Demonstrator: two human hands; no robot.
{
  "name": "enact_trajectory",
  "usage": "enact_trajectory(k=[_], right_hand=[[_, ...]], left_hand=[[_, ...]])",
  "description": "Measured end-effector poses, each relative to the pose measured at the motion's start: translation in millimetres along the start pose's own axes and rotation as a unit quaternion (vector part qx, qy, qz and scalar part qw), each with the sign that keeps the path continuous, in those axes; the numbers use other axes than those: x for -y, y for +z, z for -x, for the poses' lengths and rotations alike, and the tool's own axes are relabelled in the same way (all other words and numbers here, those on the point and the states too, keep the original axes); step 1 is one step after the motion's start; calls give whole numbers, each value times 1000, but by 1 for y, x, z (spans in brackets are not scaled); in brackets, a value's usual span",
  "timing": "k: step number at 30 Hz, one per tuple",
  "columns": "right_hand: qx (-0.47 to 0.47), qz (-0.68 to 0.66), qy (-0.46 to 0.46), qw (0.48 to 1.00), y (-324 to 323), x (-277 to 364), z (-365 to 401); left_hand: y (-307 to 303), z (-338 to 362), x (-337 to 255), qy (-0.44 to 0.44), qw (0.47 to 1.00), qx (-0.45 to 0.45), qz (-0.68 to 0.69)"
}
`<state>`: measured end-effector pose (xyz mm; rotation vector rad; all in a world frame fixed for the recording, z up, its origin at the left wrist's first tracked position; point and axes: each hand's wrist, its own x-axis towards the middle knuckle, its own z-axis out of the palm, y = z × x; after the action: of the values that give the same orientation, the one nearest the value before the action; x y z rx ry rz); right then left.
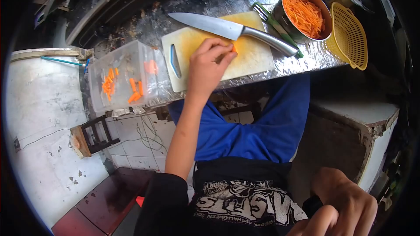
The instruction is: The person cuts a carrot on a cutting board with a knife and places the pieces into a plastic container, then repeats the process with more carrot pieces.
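My left hand [210, 63] is over the cutting board [256, 61], its fingertips pinched around a small carrot piece [234, 50]. Just beyond those fingers a large knife [210, 24] lies across the board, blade pointing left, and nobody grips its handle. My right hand [345, 201] is raised at the lower right, close to the camera and away from the board, with its fingers curled; whatever may be inside them is hidden. Carrot sticks [135, 91] lie in the clear plastic container [122, 54] left of the board.
A metal pot [285, 22] of shredded carrot [304, 15] stands at the back right, beside a yellow basket [361, 48]. A green-handled peeler or similar tool [278, 27] lies between board and pot. A stove edge [127, 0] runs along the back.
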<state>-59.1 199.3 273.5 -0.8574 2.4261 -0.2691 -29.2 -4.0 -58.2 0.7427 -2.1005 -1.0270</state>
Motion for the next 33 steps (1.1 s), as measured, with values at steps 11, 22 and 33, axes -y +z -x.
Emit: enact_trajectory(k=[11, 22, 33], right_hand=[[-84, -95, 192, 973, 19, 32, -10], [-152, 54, -32, 986, 50, -48, 7], [383, -738, -87, 548, 66, -119, -98]], left_hand=[[7, 2, 4, 7, 1000, 5, 9], [2, 1, 4, 5, 1000, -8, 15], [0, 1, -2, -6, 1000, 3, -1]])
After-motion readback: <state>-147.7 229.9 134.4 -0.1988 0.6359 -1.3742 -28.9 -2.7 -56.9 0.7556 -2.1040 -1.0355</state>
